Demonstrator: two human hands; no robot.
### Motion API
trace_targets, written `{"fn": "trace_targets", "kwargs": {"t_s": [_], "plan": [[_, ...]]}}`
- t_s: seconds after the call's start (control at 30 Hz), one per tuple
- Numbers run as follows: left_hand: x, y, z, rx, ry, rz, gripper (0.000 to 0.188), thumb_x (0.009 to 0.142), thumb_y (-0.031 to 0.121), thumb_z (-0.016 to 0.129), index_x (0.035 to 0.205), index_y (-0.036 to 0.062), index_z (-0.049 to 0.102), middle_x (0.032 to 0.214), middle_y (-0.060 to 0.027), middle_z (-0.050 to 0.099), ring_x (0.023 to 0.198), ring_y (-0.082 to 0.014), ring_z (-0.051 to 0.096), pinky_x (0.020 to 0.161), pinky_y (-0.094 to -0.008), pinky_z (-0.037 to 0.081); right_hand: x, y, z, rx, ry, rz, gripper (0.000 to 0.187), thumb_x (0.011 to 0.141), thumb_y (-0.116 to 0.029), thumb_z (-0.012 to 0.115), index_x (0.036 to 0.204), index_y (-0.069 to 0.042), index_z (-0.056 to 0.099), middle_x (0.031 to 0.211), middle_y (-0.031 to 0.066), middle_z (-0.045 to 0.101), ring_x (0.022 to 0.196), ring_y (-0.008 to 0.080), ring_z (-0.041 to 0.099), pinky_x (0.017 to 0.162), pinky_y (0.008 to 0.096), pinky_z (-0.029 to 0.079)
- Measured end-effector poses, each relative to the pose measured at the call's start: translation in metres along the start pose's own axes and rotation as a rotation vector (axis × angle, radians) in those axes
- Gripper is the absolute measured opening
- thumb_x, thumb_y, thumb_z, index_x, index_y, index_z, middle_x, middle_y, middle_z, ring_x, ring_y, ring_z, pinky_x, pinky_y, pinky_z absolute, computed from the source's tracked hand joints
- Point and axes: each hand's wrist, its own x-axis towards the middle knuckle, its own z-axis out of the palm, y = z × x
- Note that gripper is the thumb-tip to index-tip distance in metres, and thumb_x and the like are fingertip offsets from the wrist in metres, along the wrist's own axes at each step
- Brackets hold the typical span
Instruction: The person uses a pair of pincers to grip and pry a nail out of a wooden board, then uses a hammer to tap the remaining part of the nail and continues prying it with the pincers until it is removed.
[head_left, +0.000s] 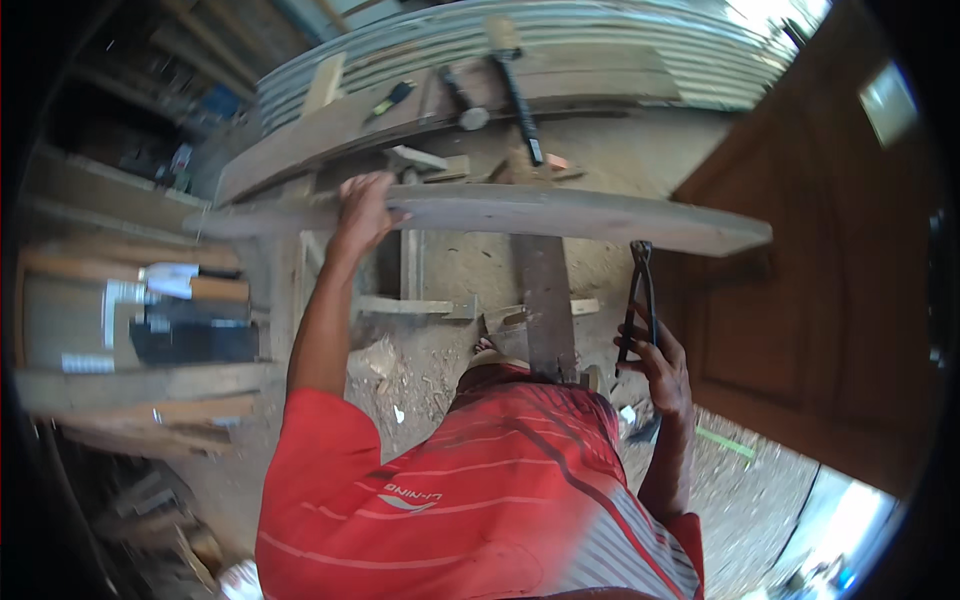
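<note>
A long grey wooden plank (560, 212) lies crosswise in front of me. My left hand (366, 208) is wrapped round it left of its middle, with the thumb on the near face. In my right hand (662, 368) is a pair of dark metal pincers (641, 262), jaws pointing up. Their head is right by the plank's lower edge, toward its right end; whether it touches the wood I cannot tell. The fingers curl about the two handles, which stand somewhat apart.
A dark board (546, 300) runs from my waist under the plank. On the far bench plank (590, 80) lie a hammer (472, 116), a black-handled tool (522, 110) and a yellow-black tool (392, 97). A brown panelled wooden door (790, 330) stands close at right. Wood shavings litter the ground.
</note>
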Motion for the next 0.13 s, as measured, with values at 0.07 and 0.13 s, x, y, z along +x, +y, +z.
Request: {"fn": "trace_targets", "kwargs": {"t_s": [0.07,0.13], "plan": [[-0.02,-0.008,0.007,-0.058,0.043,-0.048,0.05,0.067,0.026,0.091,0.106,0.0055,0.067,0.11,-0.0162,0.068,0.112,-0.0383,0.061,0.099,-0.0523,0.04,0.013,0.003,0.017,-0.104,-0.128,0.008,0.059,0.098,-0.021,0.055,0.152,0.002,0.045,0.131,0.024,0.064,0.116,0.0291,0.067,0.085,0.0378,0.061],[-0.028,0.002,0.007,0.079,0.074,-0.044,0.026,0.079,0.022,0.079,0.093,0.0058,0.065,0.09,-0.0124,0.068,0.09,-0.0323,0.065,0.085,-0.0454,0.048,0.024,0.01,0.032,-0.209,-0.26,0.002,0.062,0.099,-0.026,0.057,0.153,0.002,0.045,0.127,0.0227,0.066,0.114,0.0305,0.068,0.084,0.0393,0.061]]}}
